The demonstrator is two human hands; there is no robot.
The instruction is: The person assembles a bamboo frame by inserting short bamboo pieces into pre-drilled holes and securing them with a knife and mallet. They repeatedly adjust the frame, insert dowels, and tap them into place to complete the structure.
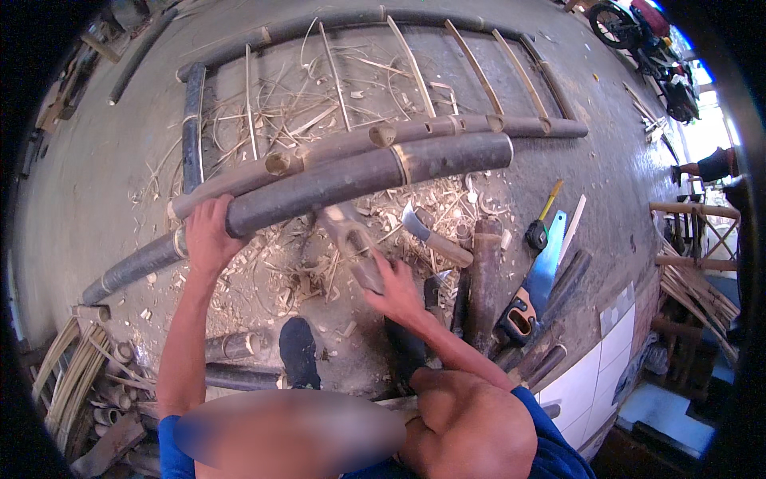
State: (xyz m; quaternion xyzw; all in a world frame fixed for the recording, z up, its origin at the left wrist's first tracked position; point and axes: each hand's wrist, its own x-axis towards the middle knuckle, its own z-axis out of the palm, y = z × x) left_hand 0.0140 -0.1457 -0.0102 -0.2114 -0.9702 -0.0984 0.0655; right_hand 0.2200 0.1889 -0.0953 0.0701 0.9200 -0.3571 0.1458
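A long dark bamboo pole (319, 187) slants across the middle, its right end raised. My left hand (211, 238) is closed round it left of centre, fingers over its top. My right hand (396, 289) grips the lower end of a short bamboo piece (367, 273) with a cut-out notch. The upper end of that piece meets the pole's underside; whether they touch, I cannot tell. Just right of it lies a knife with a hooked blade and wooden handle (448, 248). Behind the pole rests a bamboo rail (435, 128) with round holes, part of a ladder-like bamboo frame (319, 29) with thin slats.
Wood shavings (271, 275) cover the floor under the pole. To the right are a blue-bladed handsaw (546, 259), a tape measure (536, 235) and bamboo offcuts (485, 279). Split bamboo strips (68, 383) are stacked lower left. A motorcycle (650, 52) stands far right.
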